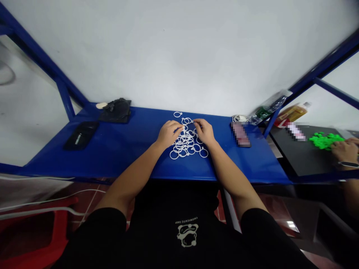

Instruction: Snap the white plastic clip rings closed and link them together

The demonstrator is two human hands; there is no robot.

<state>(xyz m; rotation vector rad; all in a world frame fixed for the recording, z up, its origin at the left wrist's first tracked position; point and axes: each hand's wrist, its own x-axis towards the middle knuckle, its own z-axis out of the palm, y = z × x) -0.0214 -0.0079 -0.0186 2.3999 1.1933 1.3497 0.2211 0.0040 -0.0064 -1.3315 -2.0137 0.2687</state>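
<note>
A loose pile of thin white plastic rings [185,142], each with a small knob, lies on the blue table [126,149] in front of me. On the pile's left side, my left hand [169,133] is closed, thumb and forefinger pinched at a small white part of a ring. My right hand [205,131] is at the right, its bent fingertips closed at the knob of another white ring [187,120]. A single white ring [177,114] lies apart, just beyond the hands.
At the left are a black pouch [81,135] and a crumpled black bag [116,111]. To the right lie a blurred phone-like object [240,134], a white cable [240,118] and a plastic bottle [265,112]. A co-worker's hand [346,149] touches green pieces [325,140] on a neighbouring table.
</note>
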